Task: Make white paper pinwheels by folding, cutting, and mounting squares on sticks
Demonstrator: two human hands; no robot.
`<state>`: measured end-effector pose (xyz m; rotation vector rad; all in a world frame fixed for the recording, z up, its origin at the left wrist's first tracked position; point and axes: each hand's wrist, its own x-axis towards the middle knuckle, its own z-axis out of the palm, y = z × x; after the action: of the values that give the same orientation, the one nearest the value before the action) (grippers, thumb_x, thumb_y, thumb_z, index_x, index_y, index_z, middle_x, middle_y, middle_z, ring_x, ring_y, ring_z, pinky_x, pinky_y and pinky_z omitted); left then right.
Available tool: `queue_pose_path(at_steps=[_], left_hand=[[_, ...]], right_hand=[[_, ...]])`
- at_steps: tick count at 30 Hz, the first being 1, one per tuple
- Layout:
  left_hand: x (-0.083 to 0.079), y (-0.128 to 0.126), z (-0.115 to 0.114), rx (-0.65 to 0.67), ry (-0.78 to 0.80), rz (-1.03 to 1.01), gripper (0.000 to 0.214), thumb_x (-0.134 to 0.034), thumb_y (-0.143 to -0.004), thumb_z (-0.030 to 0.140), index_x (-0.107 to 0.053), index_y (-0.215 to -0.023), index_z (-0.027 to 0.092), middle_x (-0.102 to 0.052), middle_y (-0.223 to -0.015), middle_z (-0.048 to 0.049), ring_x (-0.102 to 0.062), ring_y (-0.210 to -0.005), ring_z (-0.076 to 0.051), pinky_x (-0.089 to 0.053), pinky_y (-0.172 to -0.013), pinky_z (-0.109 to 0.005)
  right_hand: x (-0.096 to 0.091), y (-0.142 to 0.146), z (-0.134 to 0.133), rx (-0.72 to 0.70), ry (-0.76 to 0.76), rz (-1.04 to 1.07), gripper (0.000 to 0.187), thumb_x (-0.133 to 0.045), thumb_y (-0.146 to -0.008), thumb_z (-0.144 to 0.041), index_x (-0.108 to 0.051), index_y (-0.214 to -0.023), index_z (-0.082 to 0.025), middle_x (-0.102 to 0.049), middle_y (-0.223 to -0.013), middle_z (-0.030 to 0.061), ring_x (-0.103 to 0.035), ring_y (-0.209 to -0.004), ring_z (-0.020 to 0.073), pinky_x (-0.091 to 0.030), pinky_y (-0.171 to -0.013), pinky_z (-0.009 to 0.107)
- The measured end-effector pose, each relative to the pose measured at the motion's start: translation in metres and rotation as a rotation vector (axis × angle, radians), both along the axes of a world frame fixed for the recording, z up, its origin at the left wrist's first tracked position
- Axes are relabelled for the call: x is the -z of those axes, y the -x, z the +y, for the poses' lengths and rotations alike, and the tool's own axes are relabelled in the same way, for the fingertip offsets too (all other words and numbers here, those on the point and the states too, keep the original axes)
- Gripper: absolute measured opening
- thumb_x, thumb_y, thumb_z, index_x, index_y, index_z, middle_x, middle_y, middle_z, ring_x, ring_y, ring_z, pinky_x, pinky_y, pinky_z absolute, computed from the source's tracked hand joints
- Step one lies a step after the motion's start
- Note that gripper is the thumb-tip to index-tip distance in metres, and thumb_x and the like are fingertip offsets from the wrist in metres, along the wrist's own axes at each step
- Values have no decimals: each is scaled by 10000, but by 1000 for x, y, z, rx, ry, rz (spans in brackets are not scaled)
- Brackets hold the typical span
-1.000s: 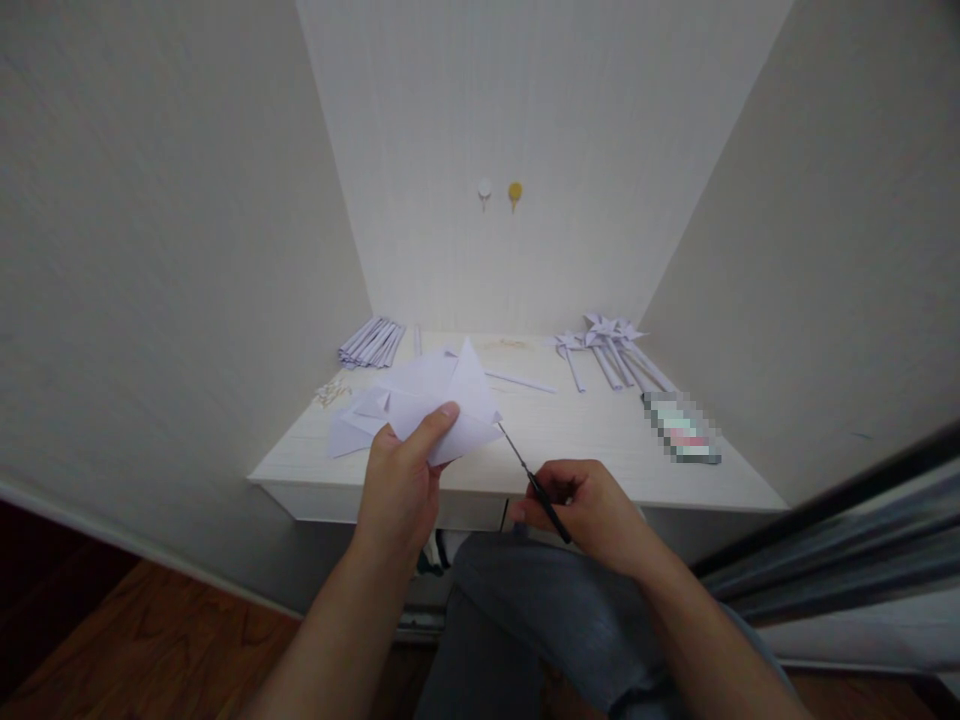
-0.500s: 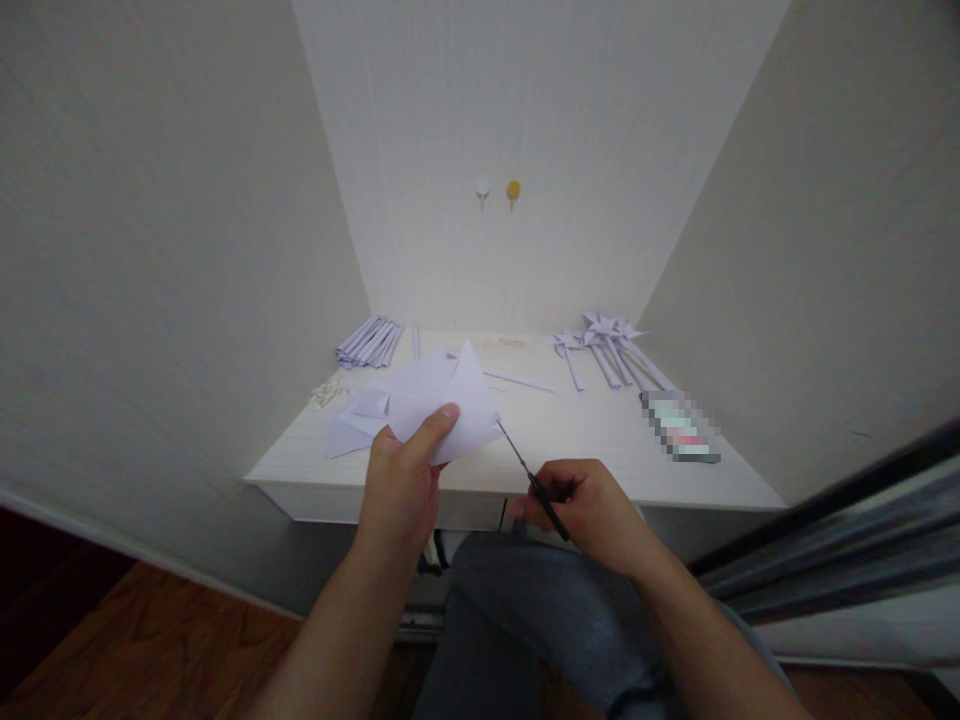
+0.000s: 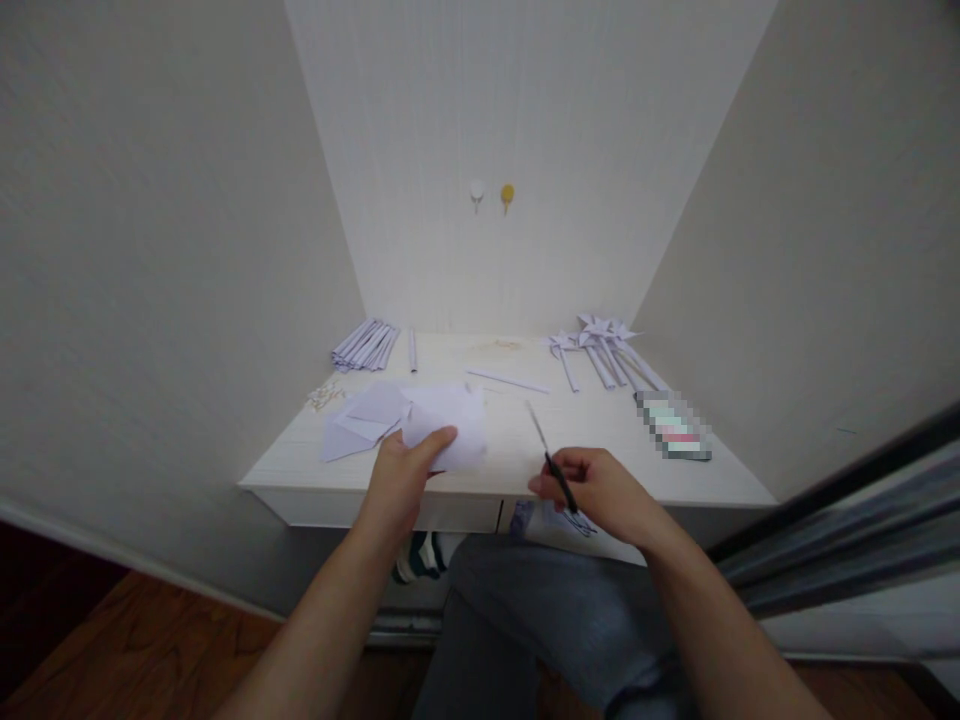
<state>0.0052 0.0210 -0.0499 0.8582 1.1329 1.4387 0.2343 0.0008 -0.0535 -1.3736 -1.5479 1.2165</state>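
My left hand [image 3: 405, 470] is closed on a white sheet of paper [image 3: 450, 410], its thumb pressed on top near the front of the desk. Just left of that sheet lie loose pieces of white paper [image 3: 352, 430], overlapping one another. My right hand [image 3: 596, 490] grips a pair of scissors [image 3: 556, 475] by the black handles, blades pointing up and away from me. The blades are apart from the paper and look blurred. Whether they are parted is too unclear to tell.
Rolled paper sticks [image 3: 366, 345] are piled at back left, with one stick [image 3: 412, 350] beside them and another [image 3: 510, 380] mid-desk. Paper pinwheels [image 3: 600, 330] lie at back right, behind a blurred-out phone [image 3: 675, 428]. Small pale bits [image 3: 326, 396] sit left. Two hooks [image 3: 508, 192] are on the wall.
The scissors have come away from the paper's right edge and moved slightly up and right. The paper in my left hand has turned and lowered, its raised point no longer showing.
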Motion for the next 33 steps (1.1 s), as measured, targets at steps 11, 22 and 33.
queue_pose_path(at_steps=[11,22,33], left_hand=[[5,2,-8,598,49,349,147,-790,-667,283,-795,-726,149,-777,-724,-107,-677,-583,-231,-494,-550,-286],[-3,3,-9,628,76,355,81,-771,-623,204,-790,-696,177,-775,-709,-85,-678,-571,-229,-507,-530,-283],[1,1,-5,491,90,243,214,-835,-619,292,-779,-755,137,-758,-690,-91,-663,-555,-201,-488,-518,-262]], right_hand=[[-2,15,-2,200,-127,368,318,-938,-506,-293,-720,-709,-183,-723,-677,-2,-642,-621,142,-495,-601,258],[-4,16,-4,199,-107,327,318,-924,-500,-321,-710,-687,-179,-709,-629,-2,-612,-555,135,-451,-520,245],[2,17,-1,259,-125,354,310,-932,-496,-296,-706,-673,-178,-690,-600,-5,-577,-542,128,-429,-529,244]])
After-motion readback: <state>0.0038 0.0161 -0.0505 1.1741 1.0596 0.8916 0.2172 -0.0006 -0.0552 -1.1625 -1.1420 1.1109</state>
